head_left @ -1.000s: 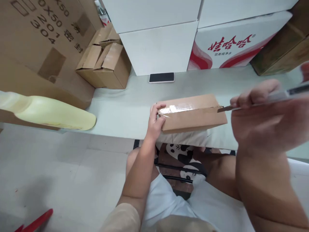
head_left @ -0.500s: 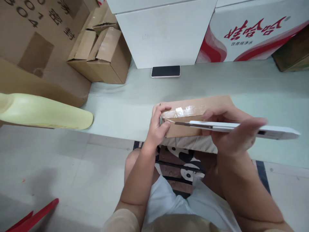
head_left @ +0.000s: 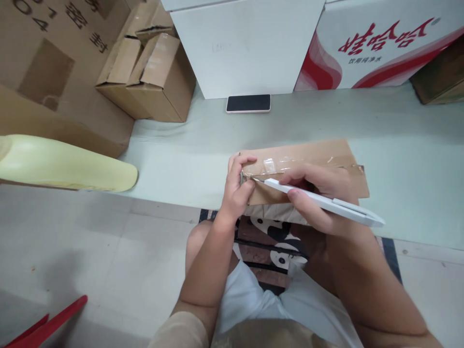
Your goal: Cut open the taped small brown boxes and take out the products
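Note:
A small brown cardboard box (head_left: 308, 152) with clear tape along its seam lies at the table's front edge. My left hand (head_left: 237, 186) grips its left end, fingers on top and thumb on the near side. In my right hand (head_left: 319, 193) is a white utility knife (head_left: 337, 205), held along its handle between thumb and fingers. The blade tip points left and meets the box at the seam near my left thumb. My right hand covers part of the box's near side.
A phone (head_left: 248, 103) lies against a white box (head_left: 246, 53) at the back. Brown cartons (head_left: 159, 99) and a pale yellow bottle (head_left: 68, 164) are on the left. A red and white carton (head_left: 380, 58) stands at the back right.
My right hand and the knife have moved left, and the knife has turned so its handle slopes down to the right. The box's right end now shows. My left hand keeps its grip.

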Demonstrator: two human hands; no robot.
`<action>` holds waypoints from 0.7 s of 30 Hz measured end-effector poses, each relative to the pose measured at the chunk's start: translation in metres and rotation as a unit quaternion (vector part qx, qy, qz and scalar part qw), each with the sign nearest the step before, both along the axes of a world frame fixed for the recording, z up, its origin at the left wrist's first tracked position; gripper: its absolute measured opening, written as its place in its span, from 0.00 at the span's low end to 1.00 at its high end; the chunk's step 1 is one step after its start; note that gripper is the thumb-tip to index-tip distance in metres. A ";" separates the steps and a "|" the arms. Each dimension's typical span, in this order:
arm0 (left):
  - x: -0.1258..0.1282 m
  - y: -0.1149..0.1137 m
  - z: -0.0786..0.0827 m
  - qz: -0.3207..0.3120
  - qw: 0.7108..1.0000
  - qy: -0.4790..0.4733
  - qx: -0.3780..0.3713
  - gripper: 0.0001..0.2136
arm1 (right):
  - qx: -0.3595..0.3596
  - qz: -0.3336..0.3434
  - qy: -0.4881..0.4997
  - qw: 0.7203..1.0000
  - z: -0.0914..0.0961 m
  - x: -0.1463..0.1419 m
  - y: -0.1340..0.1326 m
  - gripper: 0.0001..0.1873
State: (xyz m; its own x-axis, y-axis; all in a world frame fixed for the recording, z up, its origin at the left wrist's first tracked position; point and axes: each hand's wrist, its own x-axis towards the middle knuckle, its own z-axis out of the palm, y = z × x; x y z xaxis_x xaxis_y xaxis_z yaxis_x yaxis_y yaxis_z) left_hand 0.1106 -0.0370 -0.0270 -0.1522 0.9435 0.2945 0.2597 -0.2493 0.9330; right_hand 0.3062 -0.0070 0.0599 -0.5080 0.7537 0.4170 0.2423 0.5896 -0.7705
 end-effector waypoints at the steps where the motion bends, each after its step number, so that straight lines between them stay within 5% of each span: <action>1: 0.000 0.000 0.000 0.001 1.000 0.000 0.000 0.17 | -0.002 0.003 0.000 1.000 0.000 0.000 0.000 0.04; 21: -0.004 0.002 0.000 -0.017 1.000 0.020 -0.002 0.18 | -0.069 0.001 -0.028 0.997 0.014 0.010 0.003 0.04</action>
State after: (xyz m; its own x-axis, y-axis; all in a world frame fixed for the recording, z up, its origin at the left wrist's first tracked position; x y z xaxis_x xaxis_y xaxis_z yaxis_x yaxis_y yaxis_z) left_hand 0.1065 -0.0349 -0.0273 -0.1090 0.9488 0.2964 0.2884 -0.2551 0.9229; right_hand 0.3166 -0.0039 0.0736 -0.5286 0.8013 0.2802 0.2871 0.4794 -0.8293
